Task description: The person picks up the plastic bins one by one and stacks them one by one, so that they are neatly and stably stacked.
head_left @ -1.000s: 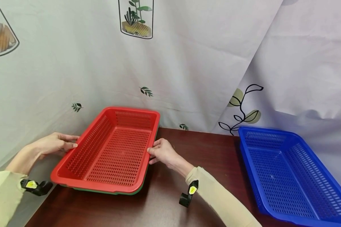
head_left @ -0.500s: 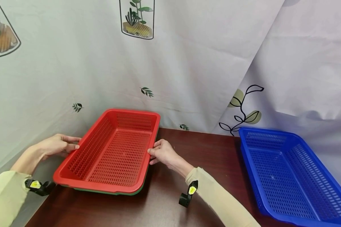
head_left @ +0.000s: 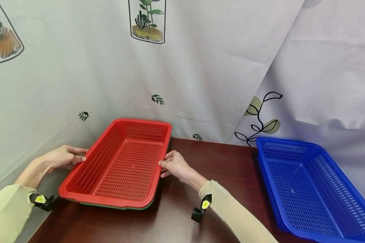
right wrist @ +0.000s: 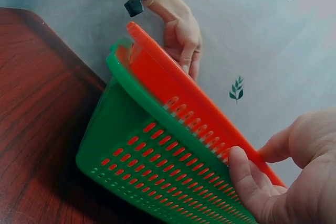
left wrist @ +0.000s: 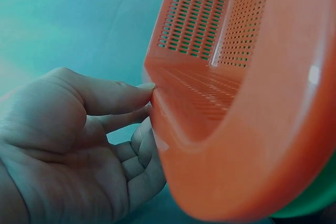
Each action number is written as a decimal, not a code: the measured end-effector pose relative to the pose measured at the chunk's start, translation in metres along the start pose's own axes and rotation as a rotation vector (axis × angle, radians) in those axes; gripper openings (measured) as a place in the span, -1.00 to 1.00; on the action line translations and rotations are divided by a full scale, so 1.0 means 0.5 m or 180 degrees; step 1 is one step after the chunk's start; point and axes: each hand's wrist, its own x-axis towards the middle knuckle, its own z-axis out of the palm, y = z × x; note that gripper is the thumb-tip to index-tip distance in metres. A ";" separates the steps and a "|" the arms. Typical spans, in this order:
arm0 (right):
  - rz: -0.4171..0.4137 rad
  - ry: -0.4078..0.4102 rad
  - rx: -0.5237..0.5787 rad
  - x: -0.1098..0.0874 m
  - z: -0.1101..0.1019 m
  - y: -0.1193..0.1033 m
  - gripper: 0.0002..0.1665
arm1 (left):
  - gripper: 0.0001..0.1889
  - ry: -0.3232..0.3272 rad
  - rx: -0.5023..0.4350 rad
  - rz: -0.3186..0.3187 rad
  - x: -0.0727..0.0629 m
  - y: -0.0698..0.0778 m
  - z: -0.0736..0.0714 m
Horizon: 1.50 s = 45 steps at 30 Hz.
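Observation:
A red plastic basket [head_left: 130, 168] sits nested inside a green basket [right wrist: 121, 114], whose perforated side shows in the right wrist view. My left hand [head_left: 61, 157] pinches the red basket's left rim, thumb at the edge and fingers partly hidden behind it, as the left wrist view shows. On the opposite side, my right hand [head_left: 176, 165] holds the red rim with the thumb above and fingers under it, against the green basket's side. In the right wrist view the red rim stands higher above the green one at the far end.
A blue basket [head_left: 301, 195] stands on the right of the dark red-brown table [head_left: 219, 168]. Behind and to the left hangs a pale printed cloth [head_left: 200, 67], close to the red basket and my left hand.
The red basket has come down slightly, and its left side has shifted a little to the right together with my left hand. My right hand has barely moved and keeps its hold.

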 end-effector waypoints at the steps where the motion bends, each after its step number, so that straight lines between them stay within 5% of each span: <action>1: -0.0002 -0.0007 -0.0009 0.000 0.000 0.001 -0.75 | -0.36 0.0000 -0.0019 -0.0007 -0.001 -0.002 0.001; 22: -0.0016 0.0016 -0.0111 -0.003 0.013 0.008 -0.73 | -0.35 0.0107 -0.0025 -0.0102 -0.012 -0.013 0.012; 33: -0.0056 0.0307 -0.0411 -0.002 0.007 0.009 -0.61 | -0.37 0.0682 0.0305 -0.0237 -0.020 -0.018 0.007; 40: 0.0076 0.0210 -0.0106 -0.002 -0.009 0.015 -0.51 | -0.30 0.0423 -0.0283 -0.0225 0.003 -0.012 -0.002; 45: 0.0075 0.0124 0.0055 -0.001 -0.015 0.020 -0.47 | -0.27 0.0356 -0.0328 -0.0297 0.015 -0.009 -0.007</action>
